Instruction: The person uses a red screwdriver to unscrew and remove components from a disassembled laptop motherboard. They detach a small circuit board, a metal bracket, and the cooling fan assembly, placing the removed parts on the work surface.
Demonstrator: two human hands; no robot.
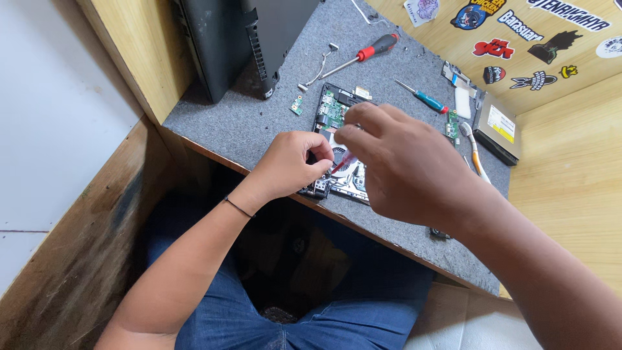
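Observation:
A green laptop circuit board [332, 110] with a round cooling fan [343, 170] lies on a grey felt mat [259, 123]. My left hand [291, 163] rests curled on the board's near corner, pinching its edge. My right hand [402, 165] hovers over the fan, fingers closed on a thin red-handled tool [341, 163] whose tip points down at the board. Most of the board is hidden under both hands.
A red-and-black screwdriver [363, 55] and a teal one [424, 98] lie on the mat behind the board. A small green board piece [297, 104], an optical drive [497, 126], a white-orange tool [474, 152] and a dark laptop shell [233, 39] surround it. Wooden walls carry stickers.

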